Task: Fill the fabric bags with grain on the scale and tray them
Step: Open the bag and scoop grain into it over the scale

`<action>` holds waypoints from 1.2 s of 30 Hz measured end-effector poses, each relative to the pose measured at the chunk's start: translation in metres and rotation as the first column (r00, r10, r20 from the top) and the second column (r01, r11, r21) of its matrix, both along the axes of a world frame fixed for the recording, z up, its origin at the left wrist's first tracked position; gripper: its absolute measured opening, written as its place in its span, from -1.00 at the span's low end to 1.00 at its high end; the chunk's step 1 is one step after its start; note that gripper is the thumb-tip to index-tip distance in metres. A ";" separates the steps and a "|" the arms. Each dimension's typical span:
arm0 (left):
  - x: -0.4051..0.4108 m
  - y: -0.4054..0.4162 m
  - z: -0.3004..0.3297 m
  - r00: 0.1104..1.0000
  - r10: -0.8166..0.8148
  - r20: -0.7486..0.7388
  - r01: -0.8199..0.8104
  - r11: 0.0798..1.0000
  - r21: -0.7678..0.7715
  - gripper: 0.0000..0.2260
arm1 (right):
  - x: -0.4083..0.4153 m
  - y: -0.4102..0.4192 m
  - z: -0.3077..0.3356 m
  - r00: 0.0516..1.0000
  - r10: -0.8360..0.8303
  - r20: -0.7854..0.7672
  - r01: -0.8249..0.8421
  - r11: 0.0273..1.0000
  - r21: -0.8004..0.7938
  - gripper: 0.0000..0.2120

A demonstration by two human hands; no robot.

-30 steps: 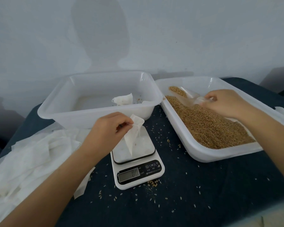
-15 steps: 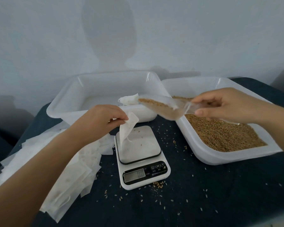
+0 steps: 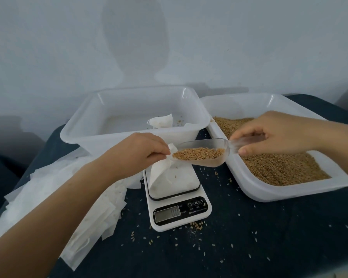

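At your far left a heap of empty bags (image 3: 54,199) sprawls over the dark table (image 3: 259,237). Your left hand (image 3: 137,153) pinches the mouth of one fabric bag (image 3: 161,173), its bottom resting on the scale (image 3: 177,197). Behind it sits a white tray (image 3: 100,125) holding a filled bag (image 3: 161,121). Your right hand (image 3: 275,133) grips the handle of a clear scoop (image 3: 201,155) — loaded with grain, its lip at the bag's mouth (touching or not, I cannot tell). Rightmost, the grain tray (image 3: 255,189) — well stocked.
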State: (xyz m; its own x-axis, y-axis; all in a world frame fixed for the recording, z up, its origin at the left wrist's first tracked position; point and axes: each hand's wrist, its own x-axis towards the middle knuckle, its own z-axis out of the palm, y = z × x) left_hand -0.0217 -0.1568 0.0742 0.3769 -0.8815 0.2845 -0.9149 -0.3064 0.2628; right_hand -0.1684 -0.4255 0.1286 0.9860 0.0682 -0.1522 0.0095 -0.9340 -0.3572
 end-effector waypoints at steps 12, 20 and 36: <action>-0.007 -0.013 -0.003 0.999 -0.043 0.024 0.044 0.999 -0.031 -0.87 | 0.015 0.006 0.039 0.994 0.089 -0.063 -0.098 0.982 -0.164 -0.64; -0.011 -0.017 -0.003 0.998 -0.055 0.023 0.056 0.997 -0.058 -0.88 | 0.021 0.015 0.055 0.989 0.098 -0.111 -0.121 0.967 -0.226 -0.62; -0.011 -0.020 -0.006 0.997 -0.072 0.010 0.073 0.994 -0.079 -0.88 | 0.025 0.025 0.071 0.985 0.062 -0.164 -0.109 0.950 -0.294 -0.68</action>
